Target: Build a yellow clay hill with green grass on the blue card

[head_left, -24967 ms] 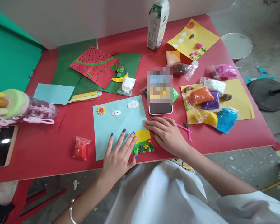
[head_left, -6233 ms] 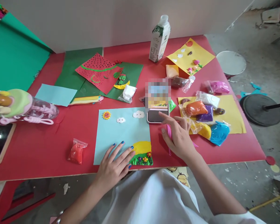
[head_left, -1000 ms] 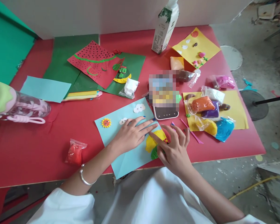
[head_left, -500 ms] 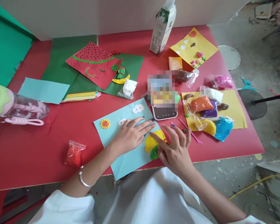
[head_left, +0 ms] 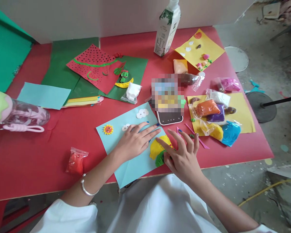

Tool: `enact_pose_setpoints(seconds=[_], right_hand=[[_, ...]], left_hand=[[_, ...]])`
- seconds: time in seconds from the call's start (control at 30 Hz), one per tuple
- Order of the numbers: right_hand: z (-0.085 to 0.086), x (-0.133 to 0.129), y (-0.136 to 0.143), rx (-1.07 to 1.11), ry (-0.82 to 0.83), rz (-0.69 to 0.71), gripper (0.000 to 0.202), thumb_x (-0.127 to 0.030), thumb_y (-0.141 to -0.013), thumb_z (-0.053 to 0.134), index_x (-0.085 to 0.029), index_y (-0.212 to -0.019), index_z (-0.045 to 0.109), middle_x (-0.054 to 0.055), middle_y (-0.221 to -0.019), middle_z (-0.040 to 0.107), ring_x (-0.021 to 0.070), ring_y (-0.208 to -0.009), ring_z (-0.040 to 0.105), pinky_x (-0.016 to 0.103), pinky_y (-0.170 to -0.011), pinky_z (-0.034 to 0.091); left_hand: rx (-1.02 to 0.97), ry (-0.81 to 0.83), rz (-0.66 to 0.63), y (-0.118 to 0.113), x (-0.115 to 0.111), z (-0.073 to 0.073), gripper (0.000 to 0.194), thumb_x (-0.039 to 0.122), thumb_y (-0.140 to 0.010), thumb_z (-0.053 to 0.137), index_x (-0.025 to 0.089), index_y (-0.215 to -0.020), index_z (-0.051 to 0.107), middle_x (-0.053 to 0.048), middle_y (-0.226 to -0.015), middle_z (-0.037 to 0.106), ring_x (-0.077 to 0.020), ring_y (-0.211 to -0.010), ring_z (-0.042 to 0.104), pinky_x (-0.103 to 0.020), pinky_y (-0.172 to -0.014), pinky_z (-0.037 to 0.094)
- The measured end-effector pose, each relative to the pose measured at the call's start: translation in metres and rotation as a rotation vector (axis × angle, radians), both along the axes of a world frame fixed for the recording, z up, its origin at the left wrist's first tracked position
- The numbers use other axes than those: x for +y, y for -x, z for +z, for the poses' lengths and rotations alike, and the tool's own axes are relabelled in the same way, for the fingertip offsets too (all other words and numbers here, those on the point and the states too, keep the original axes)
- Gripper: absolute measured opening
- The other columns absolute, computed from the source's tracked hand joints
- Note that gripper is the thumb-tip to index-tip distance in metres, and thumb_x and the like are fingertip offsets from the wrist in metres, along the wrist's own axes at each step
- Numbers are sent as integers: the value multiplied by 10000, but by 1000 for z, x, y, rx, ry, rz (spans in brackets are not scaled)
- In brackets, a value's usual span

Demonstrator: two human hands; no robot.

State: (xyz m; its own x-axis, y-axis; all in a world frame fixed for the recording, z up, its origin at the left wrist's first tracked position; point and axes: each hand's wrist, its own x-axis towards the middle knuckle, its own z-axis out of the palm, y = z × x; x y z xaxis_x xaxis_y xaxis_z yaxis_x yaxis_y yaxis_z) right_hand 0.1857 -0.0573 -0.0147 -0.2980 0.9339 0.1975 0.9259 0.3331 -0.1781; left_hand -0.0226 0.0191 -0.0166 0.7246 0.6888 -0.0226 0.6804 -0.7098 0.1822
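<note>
A light blue sheet of paper (head_left: 128,173) lies at the table's front edge, carrying a clay sun (head_left: 108,129), two white cloud pieces (head_left: 142,113) and a yellow clay shape (head_left: 156,149) with green clay (head_left: 160,159) at its lower edge. My left hand (head_left: 137,139) rests flat on the paper with its fingers spread, holding nothing I can see. Over the paper's right edge, my right hand (head_left: 183,152) is open, fingers apart, its index finger at the yellow clay. Whether that fingertip presses on it I cannot tell. The right palm hides part of the clay.
Beyond the paper stands a phone (head_left: 170,118), its screen blurred. Pink clay tools (head_left: 200,141) and several clay bags (head_left: 208,107) lie to the right. A carton (head_left: 167,30) stands at the back, a bottle (head_left: 29,111) lies left, and a red clay bag (head_left: 76,160) sits front left.
The whole view has shifted very slightly. Both hands keep nearly the same place and pose, and the things on the table have not moved.
</note>
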Motion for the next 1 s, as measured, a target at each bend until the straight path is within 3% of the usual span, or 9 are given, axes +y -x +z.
enact_pose_setpoints(seconds=[0.3,0.6,1.0], right_hand=[[1,1,0,-5,-42,-16,457,-242,-861,581,-371,-1298,608,67,-1399,454,329,-1287,392,656,-1142,173],[0,1,1,22,-11,-31,489,-261,-870,571,-357,-1350,564,75,-1391,465,340,-1288,394,657,-1143,173],[2,1,3,25,20,4,398,-270,-903,534,-312,-1288,621,94,-1385,456,340,-1284,377,666,-1133,193]], left_hand=[[4,11,-1,0,1,1,568,179,-964,387,366,-1497,344,74,-1522,439,-222,-1343,444,-392,-976,408],[1,2,4,0,0,1,604,176,-952,410,389,-1507,307,66,-1512,456,-222,-1338,452,-384,-980,414],[26,20,0,-1,1,3,573,174,-963,377,358,-1504,334,79,-1535,414,-222,-1347,438,-399,-979,396]])
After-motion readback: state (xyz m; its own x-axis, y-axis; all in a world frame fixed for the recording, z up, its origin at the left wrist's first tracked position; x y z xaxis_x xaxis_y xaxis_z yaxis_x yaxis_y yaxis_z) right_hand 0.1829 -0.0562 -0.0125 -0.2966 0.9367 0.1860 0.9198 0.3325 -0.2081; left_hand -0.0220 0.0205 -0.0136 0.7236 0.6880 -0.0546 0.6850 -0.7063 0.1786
